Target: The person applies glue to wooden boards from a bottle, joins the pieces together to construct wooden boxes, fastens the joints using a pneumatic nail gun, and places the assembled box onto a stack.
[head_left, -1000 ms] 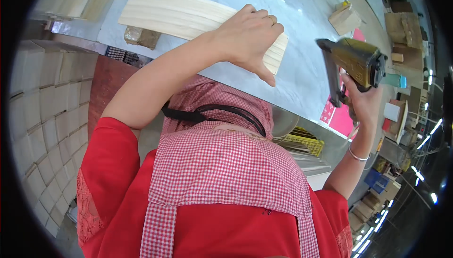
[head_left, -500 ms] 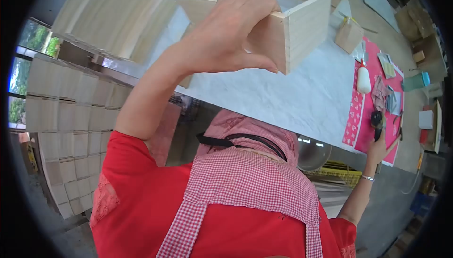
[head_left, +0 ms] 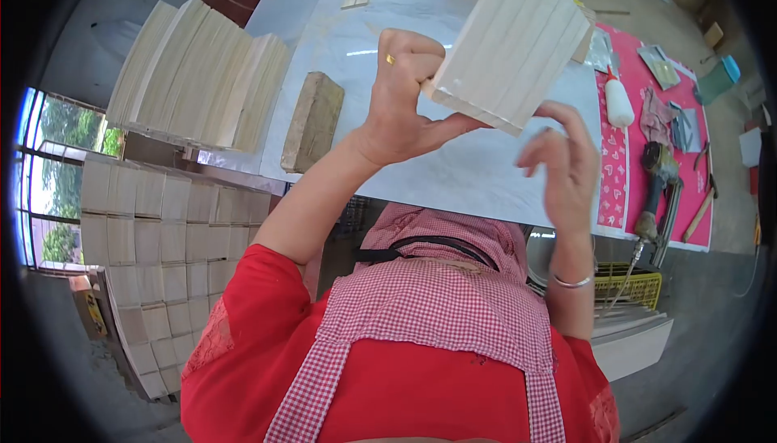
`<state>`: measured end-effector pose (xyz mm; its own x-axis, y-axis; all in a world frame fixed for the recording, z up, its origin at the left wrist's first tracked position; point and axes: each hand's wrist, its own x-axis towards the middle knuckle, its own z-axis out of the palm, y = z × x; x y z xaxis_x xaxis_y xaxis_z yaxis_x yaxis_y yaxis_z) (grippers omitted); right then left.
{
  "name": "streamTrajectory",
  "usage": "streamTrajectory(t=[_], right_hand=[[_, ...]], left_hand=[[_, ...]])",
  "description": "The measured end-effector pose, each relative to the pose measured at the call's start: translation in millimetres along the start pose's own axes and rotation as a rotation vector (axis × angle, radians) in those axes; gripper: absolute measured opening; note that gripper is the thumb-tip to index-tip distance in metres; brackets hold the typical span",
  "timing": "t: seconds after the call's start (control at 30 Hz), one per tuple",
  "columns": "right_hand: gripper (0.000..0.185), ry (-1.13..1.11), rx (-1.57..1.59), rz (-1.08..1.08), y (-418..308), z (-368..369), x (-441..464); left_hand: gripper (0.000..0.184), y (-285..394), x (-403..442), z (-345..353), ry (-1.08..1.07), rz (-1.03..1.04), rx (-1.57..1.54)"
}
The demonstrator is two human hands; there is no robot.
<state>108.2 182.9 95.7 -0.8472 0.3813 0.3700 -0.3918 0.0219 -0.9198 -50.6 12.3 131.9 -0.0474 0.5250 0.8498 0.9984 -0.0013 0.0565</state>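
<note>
My left hand [head_left: 409,99] is closed on a pale wooden box piece [head_left: 518,42], made of boards joined at a corner. It is held tilted above the white tabletop [head_left: 453,172], one broad face turned up. Just below its right corner is my right hand [head_left: 566,163], fingers curved and apart, holding nothing. Whether a fingertip touches the wood I cannot tell. An air nail gun [head_left: 657,168] with a hose fitting lies on the pink cloth [head_left: 611,200] to the right. A worn wooden block [head_left: 313,123] rests left of my left forearm.
Stacked boards [head_left: 198,74] stand at the table's left, with more piled wood [head_left: 170,240] beyond the edge. On the right are a white glue bottle [head_left: 618,103], a crumpled rag [head_left: 657,123] and a teal cup [head_left: 716,83]. A yellow crate [head_left: 627,287] sits below the table.
My right hand has let go of the nail gun and moved left to the wooden piece. My left hand has turned that piece, so a broad face shows. The worn block has come into fuller view.
</note>
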Motion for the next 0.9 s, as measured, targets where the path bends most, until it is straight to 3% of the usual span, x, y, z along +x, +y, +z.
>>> streamTrajectory(t=[0.13, 0.3, 0.37, 0.43, 0.47, 0.53, 0.6, 0.7, 0.73, 0.8, 0.83, 0.87, 0.9], right_hand=[[0.023, -0.064, 0.141, 0.071, -3.1, 23.0, 10.3], [0.008, -0.019, 0.27, -0.019, 16.4, 29.5, 7.9], [0.007, 0.036, 0.24, 0.001, 19.4, 22.8, 2.4], [0.006, 0.044, 0.251, -0.008, 22.9, 18.4, 0.9], [0.007, 0.023, 0.201, 0.013, 25.1, 14.9, -0.5], [0.008, 0.026, 0.117, 0.045, 28.4, 9.6, -5.2], [0.009, -0.147, 0.153, 0.019, 31.0, 5.3, -10.8], [0.015, -0.211, 0.111, 0.066, 25.6, -8.0, -23.4], [0.019, -0.262, 0.105, 0.085, 24.9, -11.5, -27.0], [0.032, -0.262, -0.241, 0.011, 22.7, -41.5, -32.9], [0.042, -0.052, -0.466, 0.024, 27.5, -63.1, -43.6], [0.044, 0.076, -0.792, 0.037, 28.3, -101.3, -44.0], [0.041, 0.326, -0.996, 0.201, 28.1, -142.7, -46.2]], left_hand=[[0.065, 0.8, -10.6, 8.0, -0.021, 0.017, 0.028], [0.059, 3.4, -20.2, 8.4, -0.002, -0.045, 0.154], [0.058, 4.8, -39.1, 10.7, 0.039, -0.27, 0.266], [0.058, 0.8, -70.8, 26.8, 0.283, -0.906, -0.29], [0.058, -1.2, -72.1, 24.6, 0.271, -0.903, -0.351], [0.063, -7.9, -71.0, 21.7, 0.359, -1.606, -1.719], [0.068, -13.0, -74.8, 40.5, 0.286, -1.49, -1.806], [0.08, -10.8, -81.7, 51.4, 0.21, -1.283, -1.863], [0.081, -10.8, -75.2, 53.0, 0.268, -1.334, -1.911], [0.083, -15.1, -59.9, 56.4, 0.406, -1.432, -1.984], [0.083, -18.7, -55.7, 54.3, 0.437, -1.449, -1.943], [0.089, -23.0, -52.8, 51.9, 0.384, -1.294, -1.661], [0.096, -28.1, -53.2, 46.2, 0.319, -1.146, -1.372]])
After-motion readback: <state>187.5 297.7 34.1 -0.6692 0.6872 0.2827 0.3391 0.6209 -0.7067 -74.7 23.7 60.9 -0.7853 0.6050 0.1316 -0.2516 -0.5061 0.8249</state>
